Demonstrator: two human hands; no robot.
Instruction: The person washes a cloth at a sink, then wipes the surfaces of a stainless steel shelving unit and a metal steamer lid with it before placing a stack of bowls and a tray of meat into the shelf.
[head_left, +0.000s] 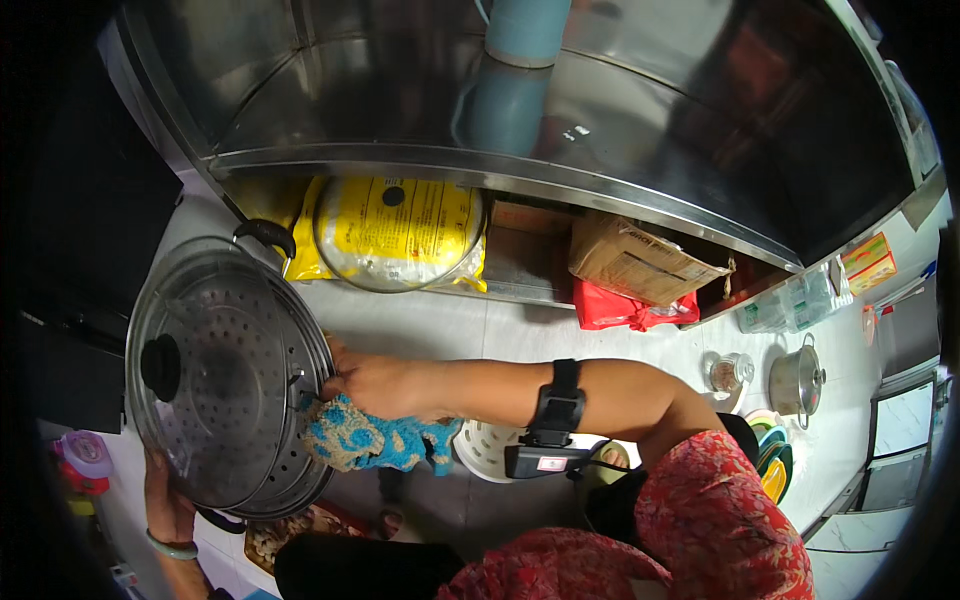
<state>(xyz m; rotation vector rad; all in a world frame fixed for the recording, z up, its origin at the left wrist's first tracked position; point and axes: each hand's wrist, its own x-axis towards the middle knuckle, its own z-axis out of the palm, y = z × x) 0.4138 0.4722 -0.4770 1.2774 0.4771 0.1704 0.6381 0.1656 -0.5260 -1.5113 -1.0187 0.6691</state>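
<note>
A steel steamer pot (311, 480) sits at the left, with perforated steamer trays showing through its glass lid (217, 427). The lid has a black knob, and dark loop handles stick out from the pot's two sides. My left hand (169, 487) supports the pot's lower left side, its fingers partly hidden behind the pot. Against the opposite side is my right hand (367, 379), gripping a blue and beige fluffy cloth (382, 439) that hangs below it. The right fingertips are hard to see.
A steel counter (637, 127) bears a blue jug (529, 30). Under it are a yellow bag (397, 232) with a glass lid on it, a cardboard box (637, 259) and a red bag (630, 306). A small pot (795, 382) and a glass jar (731, 371) stand on the floor.
</note>
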